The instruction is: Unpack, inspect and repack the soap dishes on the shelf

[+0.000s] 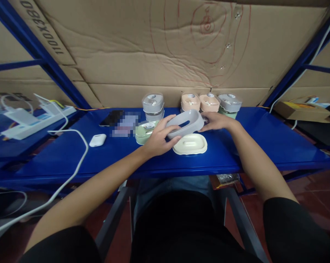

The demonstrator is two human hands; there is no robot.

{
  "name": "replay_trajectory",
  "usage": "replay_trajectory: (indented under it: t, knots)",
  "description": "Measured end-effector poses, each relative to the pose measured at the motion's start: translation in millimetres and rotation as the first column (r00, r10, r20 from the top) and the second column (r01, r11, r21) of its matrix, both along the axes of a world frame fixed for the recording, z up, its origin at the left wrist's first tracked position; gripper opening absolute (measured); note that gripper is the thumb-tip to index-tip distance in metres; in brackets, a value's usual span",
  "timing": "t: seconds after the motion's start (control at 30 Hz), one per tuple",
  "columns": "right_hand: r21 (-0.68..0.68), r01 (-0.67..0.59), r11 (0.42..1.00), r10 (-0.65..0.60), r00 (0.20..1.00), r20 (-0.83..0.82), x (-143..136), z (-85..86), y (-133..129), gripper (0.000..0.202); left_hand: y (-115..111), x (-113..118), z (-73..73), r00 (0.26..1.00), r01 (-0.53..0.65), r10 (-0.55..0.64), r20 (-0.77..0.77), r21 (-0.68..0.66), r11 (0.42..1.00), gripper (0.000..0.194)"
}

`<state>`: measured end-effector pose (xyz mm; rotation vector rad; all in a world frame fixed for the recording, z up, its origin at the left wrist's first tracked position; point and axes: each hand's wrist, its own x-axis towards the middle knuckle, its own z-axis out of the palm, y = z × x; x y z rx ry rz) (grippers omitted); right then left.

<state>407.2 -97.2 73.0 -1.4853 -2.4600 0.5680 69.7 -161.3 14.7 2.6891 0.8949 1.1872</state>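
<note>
My left hand (160, 138) grips a grey, rounded plastic box part (190, 126) by its left end, thumb in front and fingers over the rim. The part is tilted above the table and has a long slot in its bottom. My right hand (215, 121) is at its right end, fingers bent around something small and dark or see-through that I cannot make out. Below the grey part, a cream plastic tray-like piece (190, 144) with a raised middle lies on the table. A green box with a clear lid (143, 132) stands behind my left hand, partly hidden by it.
Along the back of the blue table (121, 157) stand a grey box stack (153, 104), two peach boxes (190, 101) and a grey-over-green stack (230, 102). At left lie a white earphone case (97, 140), a phone (111, 118), a power strip (38, 122) and a white cable (82, 160).
</note>
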Motion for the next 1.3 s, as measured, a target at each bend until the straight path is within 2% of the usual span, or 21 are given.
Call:
replay_trajectory:
  t: [0.1, 0.23, 0.43, 0.8, 0.97, 1.1, 1.2, 1.3]
  knots:
    - [0.002, 0.016, 1.000, -0.016, 1.000, 0.004, 0, 0.8, 0, 0.085, -2, 1, -0.1, 0.996, 0.073, -0.072, -0.056, 0.006, 0.997, 0.039]
    - [0.002, 0.064, 0.998, -0.064, 0.997, 0.034, -1, 0.4, 1, 0.089, -7, 5, -0.6, 0.967, 0.159, -0.166, -0.193, -0.049, 0.986, 0.038]
    - [0.009, 0.068, 0.998, -0.068, 0.996, 0.049, -1, -1.3, 2, 0.091, -7, 6, -3.0, 0.955, 0.150, -0.172, -0.241, -0.106, 0.983, 0.041]
    - [0.020, 0.062, 0.998, -0.063, 0.996, 0.066, -3, -1.0, 0, 0.089, -11, 8, -1.0, 0.947, 0.151, -0.175, -0.268, -0.108, 0.983, 0.051]
    - [0.047, 0.094, 0.994, -0.098, 0.992, 0.077, -3, 7.4, -9, 0.091, -13, 9, -1.6, 0.949, 0.137, -0.172, -0.263, -0.149, 0.979, 0.074]
    - [0.082, 0.063, 0.995, -0.061, 0.998, -0.020, -5, 18.4, -20, 0.096, -11, 8, -4.6, 0.959, 0.109, -0.164, -0.230, -0.235, 0.966, 0.094]
    - [-0.009, -0.072, 0.997, 0.070, 0.989, -0.130, -10, 24.1, -29, 0.101, -8, 8, -7.7, 0.969, 0.081, -0.151, -0.197, -0.325, 0.942, 0.114]
    - [-0.071, -0.226, 0.971, 0.211, 0.960, -0.183, -17, 25.4, -36, 0.102, -3, 9, -11.2, 0.983, 0.063, -0.124, -0.135, -0.383, 0.922, 0.133]
